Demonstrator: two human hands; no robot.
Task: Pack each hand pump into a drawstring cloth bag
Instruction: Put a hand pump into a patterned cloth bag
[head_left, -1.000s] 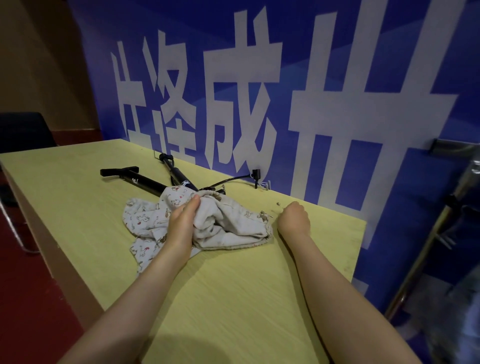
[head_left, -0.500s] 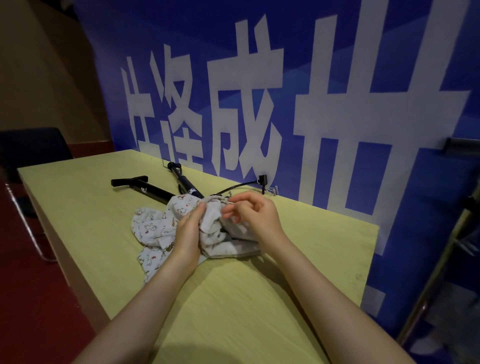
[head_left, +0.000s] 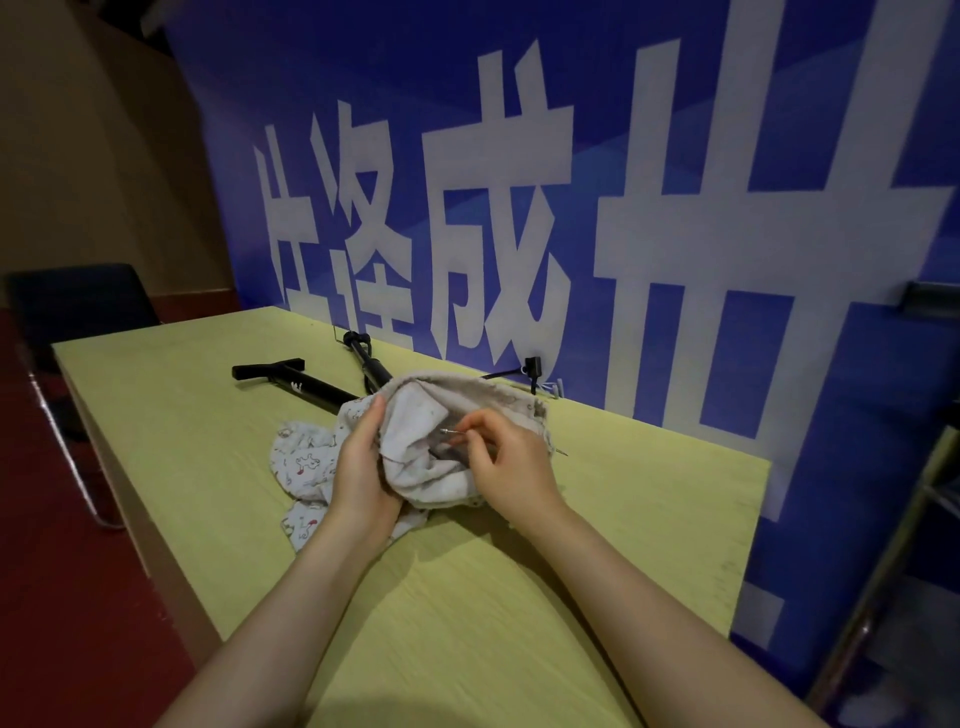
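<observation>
Head view: cloth bag (head_left: 415, 452), soft, limp; my left hand (head_left: 358, 467) grips its mouth, right hand (head_left: 506, 467) pinches a thin needle (head_left: 451, 431). Hand pump (head_left: 306, 385): rigid; grasp mid-barrel.

I observe a yellow-green wood-grain bench (head_left: 597, 571) set against a blue banner (head_left: 649, 130) bearing large white characters. Left of the banner: tan wall (head_left: 93, 156). Floor (head_left: 62, 623): dark red. A dark chair (head_left: 78, 301) stands beyond the bench's left end. Lighting is dim.
</observation>
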